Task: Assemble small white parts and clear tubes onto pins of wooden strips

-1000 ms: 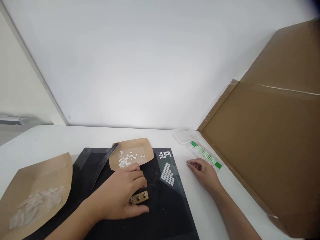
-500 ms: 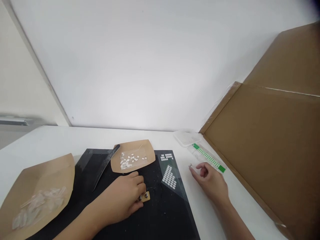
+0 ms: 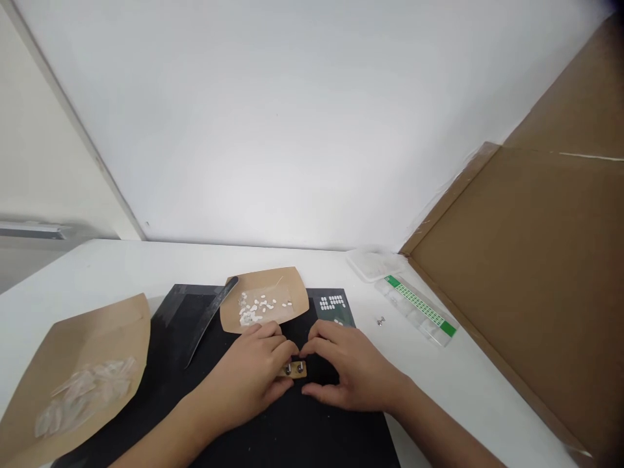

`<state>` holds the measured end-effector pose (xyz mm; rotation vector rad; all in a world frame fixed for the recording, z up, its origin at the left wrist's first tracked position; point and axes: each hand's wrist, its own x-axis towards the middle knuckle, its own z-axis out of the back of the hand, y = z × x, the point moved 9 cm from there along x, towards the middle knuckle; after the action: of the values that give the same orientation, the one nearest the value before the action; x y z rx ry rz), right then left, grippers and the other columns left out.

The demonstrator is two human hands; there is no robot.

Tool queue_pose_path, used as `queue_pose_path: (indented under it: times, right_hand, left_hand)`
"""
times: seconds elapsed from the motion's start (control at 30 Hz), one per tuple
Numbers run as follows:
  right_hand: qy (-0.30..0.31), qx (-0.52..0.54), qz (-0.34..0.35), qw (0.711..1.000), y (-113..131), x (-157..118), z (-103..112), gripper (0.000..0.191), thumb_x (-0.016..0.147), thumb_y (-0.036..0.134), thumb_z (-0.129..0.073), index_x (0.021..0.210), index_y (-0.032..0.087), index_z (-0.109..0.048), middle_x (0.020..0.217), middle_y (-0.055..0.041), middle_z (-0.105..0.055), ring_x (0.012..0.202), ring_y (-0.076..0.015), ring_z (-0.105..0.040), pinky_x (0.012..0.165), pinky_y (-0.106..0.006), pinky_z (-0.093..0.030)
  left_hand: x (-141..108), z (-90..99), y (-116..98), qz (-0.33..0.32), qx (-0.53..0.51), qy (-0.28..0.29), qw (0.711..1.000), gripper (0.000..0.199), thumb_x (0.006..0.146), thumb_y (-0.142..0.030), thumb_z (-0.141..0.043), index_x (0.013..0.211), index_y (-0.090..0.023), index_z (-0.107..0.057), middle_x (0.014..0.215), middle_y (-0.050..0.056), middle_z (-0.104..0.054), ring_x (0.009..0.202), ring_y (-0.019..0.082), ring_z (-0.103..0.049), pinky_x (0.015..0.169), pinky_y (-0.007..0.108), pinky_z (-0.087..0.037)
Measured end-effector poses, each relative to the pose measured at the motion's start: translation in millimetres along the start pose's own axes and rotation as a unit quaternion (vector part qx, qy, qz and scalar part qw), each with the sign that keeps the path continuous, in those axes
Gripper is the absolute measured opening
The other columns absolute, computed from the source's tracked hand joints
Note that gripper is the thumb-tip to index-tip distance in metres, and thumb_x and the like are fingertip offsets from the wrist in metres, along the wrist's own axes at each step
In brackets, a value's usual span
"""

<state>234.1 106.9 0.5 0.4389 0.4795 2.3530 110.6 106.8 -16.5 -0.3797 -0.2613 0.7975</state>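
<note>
White wall (image 3: 273,130) rises straight behind the table (image 3: 121,266), and a black board (image 3: 336,432) covers much of the table's near middle. What has just changed, from where I stand, is the right hand (image 3: 348,367): a moment ago it was off the board's right edge, by some small metal bits (image 3: 381,321); now it has come in over the board, leaving those bits alone on the bare table. Its thumb and fingers are well parted around the right end of a small wooden block (image 3: 301,373) with metal studs (whether it pinches anything tiny, I can't tell). The left hand (image 3: 258,364) stays curled closed on the block's other end, thumb at the near side. So both hands now meet at the block, which sits nearer the board's right edge than its left, closer in than the paper tray (image 3: 287,283) at the far edge.
</note>
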Motion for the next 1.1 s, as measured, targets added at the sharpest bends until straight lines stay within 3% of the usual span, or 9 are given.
queue_pose_path:
  times: [0.17,0.33,0.5,0.57,0.67,0.77,0.9,1.1]
  right_hand:
    - [-0.016,0.006,-0.015,1.000,-12,6,-19,0.021,0.092,0.035,-0.077,0.107,0.024,-0.069,0.104,-0.0035,-0.067,0.095,-0.0213,-0.061,0.080,-0.032,-0.048]
    - [-0.017,0.026,-0.029,0.999,-18,0,-26,0.020,0.097,0.042,-0.073,0.105,0.025,-0.070,0.101,-0.0022,-0.069,0.094,-0.0204,-0.061,0.079,-0.032,-0.047]
    - [-0.037,0.033,-0.007,0.999,-19,-7,-13,0.042,0.088,0.054,-0.080,0.116,0.025,-0.067,0.102,-0.0032,-0.069,0.091,-0.0217,-0.061,0.077,-0.033,-0.047]
    - [-0.058,0.033,-0.014,0.998,-27,-12,-1,0.039,0.091,0.052,-0.078,0.117,0.025,-0.067,0.103,-0.0039,-0.068,0.093,-0.0222,-0.062,0.079,-0.034,-0.049]
    - [-0.108,0.000,-0.075,0.991,-50,-23,22,0.028,0.096,0.041,-0.072,0.119,0.025,-0.066,0.111,-0.0067,-0.066,0.100,-0.0238,-0.063,0.086,-0.037,-0.051]
    - [-0.081,-0.024,-0.125,0.989,-72,-31,30,0.042,0.088,0.046,-0.081,0.123,0.027,-0.066,0.120,-0.0082,-0.064,0.107,-0.0270,-0.062,0.090,-0.041,-0.054]
    - [-0.033,0.011,-0.143,0.989,-85,-37,29,0.064,0.073,0.056,-0.092,0.125,0.029,-0.067,0.126,-0.0074,-0.061,0.114,-0.0283,-0.062,0.097,-0.042,-0.054]
    - [-0.034,0.028,-0.143,0.989,-83,-36,27,0.062,0.072,0.056,-0.092,0.122,0.029,-0.068,0.128,-0.0064,-0.062,0.115,-0.0275,-0.063,0.098,-0.042,-0.055]
  left_hand:
    - [2,-2.7,4,0.001,-0.017,-0.017,1.000,0.012,0.092,-0.025,-0.073,0.102,-0.021,-0.068,0.099,0.005,-0.068,0.100,0.027,-0.059,0.086,0.040,-0.044]
    - [4,-2.0,5,-0.001,-0.030,-0.011,0.999,0.011,0.091,-0.024,-0.075,0.099,-0.022,-0.068,0.093,0.002,-0.068,0.098,0.025,-0.059,0.085,0.037,-0.044]
    - [3,0.0,6,0.013,-0.024,-0.001,1.000,0.015,0.087,-0.022,-0.078,0.100,-0.023,-0.069,0.094,0.003,-0.068,0.100,0.026,-0.060,0.085,0.037,-0.044]
    - [3,0.2,7,0.015,-0.024,-0.001,1.000,0.019,0.086,-0.019,-0.079,0.102,-0.023,-0.069,0.097,0.003,-0.068,0.100,0.026,-0.060,0.084,0.037,-0.044]
    - [3,0.0,5,0.003,-0.023,-0.003,1.000,0.017,0.087,-0.018,-0.077,0.101,-0.022,-0.068,0.096,0.003,-0.068,0.101,0.026,-0.060,0.085,0.037,-0.044]
    - [2,-1.0,3,-0.016,-0.018,-0.004,1.000,0.011,0.090,-0.020,-0.074,0.098,-0.022,-0.066,0.092,0.003,-0.068,0.099,0.026,-0.059,0.085,0.038,-0.044]
    - [1,-3.4,0,-0.040,-0.005,-0.002,0.999,0.007,0.095,-0.022,-0.069,0.101,-0.022,-0.066,0.089,0.003,-0.068,0.098,0.027,-0.058,0.085,0.039,-0.045]
    - [2,-3.6,-4,-0.057,0.006,0.001,0.998,0.003,0.095,-0.019,-0.067,0.097,-0.021,-0.064,0.089,0.004,-0.068,0.098,0.026,-0.059,0.083,0.038,-0.048]
